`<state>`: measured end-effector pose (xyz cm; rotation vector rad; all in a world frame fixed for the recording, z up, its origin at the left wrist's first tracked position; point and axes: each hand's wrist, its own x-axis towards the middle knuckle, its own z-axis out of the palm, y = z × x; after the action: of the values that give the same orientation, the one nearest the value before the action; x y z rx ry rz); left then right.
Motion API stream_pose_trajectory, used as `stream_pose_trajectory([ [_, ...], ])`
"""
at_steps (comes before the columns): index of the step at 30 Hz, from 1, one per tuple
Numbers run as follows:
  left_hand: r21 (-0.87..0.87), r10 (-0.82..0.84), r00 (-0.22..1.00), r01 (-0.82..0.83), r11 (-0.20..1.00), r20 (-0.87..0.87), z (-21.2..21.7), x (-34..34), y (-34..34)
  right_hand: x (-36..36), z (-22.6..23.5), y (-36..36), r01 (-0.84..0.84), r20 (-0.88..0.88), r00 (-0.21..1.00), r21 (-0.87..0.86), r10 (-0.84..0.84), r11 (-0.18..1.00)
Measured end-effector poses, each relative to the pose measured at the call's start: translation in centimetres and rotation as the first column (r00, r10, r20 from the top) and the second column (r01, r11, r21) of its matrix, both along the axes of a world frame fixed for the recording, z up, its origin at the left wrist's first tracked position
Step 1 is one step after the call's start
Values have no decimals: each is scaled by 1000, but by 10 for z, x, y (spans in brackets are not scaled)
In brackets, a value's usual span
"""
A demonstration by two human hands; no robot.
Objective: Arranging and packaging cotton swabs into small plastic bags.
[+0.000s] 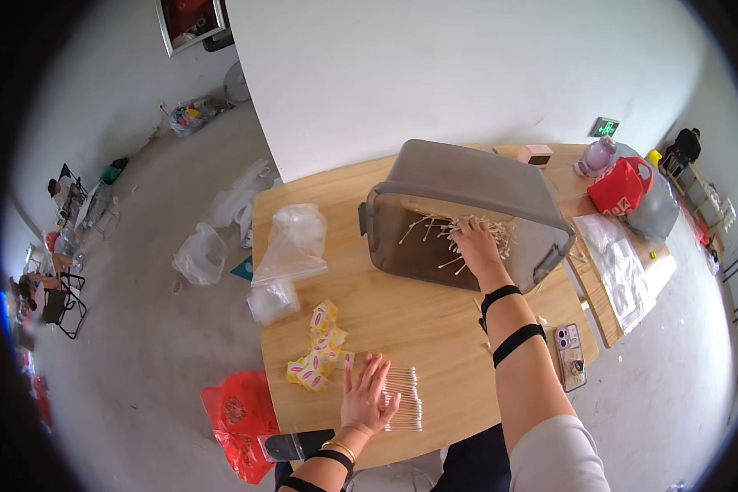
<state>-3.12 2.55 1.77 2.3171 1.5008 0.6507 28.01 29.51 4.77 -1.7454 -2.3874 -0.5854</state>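
My left hand (pixel 367 397) lies flat with fingers stretched out, its fingers and thumb on the left ends of a row of cotton swabs (pixel 403 399) laid side by side on the table. My right hand (pixel 474 239) reaches into a grey plastic storage bin (pixel 476 176) tipped on its side, its mouth facing me. The fingers there are bent round some of the loose cotton swabs (pixel 500 234) heaped inside; the fingertips are partly hidden among them. Left of the row lie several small yellow-and-white paper pieces (pixel 320 348).
Clear plastic bags (pixel 291 242) lie at the table's left edge. A phone (pixel 571 357) rests near the right edge. A second table (pixel 599 303) holds plastic sheets (pixel 619 271), a red bag (pixel 621 185) and a purple jug (pixel 599 154). A red plastic bag (pixel 242 418) hangs at the near left corner.
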Motion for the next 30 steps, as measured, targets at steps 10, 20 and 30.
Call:
stream_pose_trajectory([
  [10,9,10,1000,-10,1000,-3,-5,-2,-2,4,67,-18,-105,-792,606,16,77,994],
  [20,2,16,998,-16,1000,-57,-7,2,0,-61,38,-93,-213,-395,918,-523,-13,825],
  [30,5,28,994,-27,1000,-102,-8,1,0,-49,13,-142,-262,-565,825,-373,6,890],
])
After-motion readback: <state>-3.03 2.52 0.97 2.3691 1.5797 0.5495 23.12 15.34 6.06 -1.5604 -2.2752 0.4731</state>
